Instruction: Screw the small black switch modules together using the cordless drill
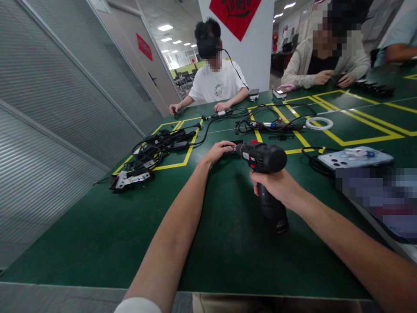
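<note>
My right hand point(276, 184) grips the handle of a black cordless drill point(265, 158) with red accents, held just above the green table point(211, 243). The drill's nose points left. My left hand point(219, 151) rests at that nose, fingers curled around the chuck; the tip is hidden under them. The drill's battery base point(276, 219) sits low, close to the table surface.
A pile of black adapters and cables point(153, 150) lies at the left inside yellow tape lines. More cables and a tool point(276, 126), a white ring point(319, 123) and a phone point(355, 157) lie to the right. Two other people sit across the table.
</note>
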A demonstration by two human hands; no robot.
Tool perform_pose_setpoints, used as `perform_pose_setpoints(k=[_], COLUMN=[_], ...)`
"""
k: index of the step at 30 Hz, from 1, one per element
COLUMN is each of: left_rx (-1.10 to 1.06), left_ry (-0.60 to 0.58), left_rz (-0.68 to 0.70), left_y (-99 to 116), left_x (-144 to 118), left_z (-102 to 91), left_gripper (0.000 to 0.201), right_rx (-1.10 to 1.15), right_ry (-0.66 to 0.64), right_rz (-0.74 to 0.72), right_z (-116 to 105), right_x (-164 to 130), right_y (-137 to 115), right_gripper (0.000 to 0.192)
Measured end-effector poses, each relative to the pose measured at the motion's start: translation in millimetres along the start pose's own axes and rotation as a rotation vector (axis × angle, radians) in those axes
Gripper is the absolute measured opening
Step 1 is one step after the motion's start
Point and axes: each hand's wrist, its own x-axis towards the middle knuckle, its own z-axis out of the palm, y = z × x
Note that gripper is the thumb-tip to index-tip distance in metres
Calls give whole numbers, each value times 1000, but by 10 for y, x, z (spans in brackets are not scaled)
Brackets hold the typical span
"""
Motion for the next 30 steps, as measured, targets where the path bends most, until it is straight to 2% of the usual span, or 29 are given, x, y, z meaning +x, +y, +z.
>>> perform_pose_setpoints(k=[30], left_rx=[-23], left_ry=[-6], left_rz=[-3], left_y=[-20], left_x=[30], left_z=[-11], left_gripper=[30], right_rx=[-3], right_ry=[1], right_rz=[11], right_z=[-15], right_x=[-11], right_y=[18], right_gripper=[6])
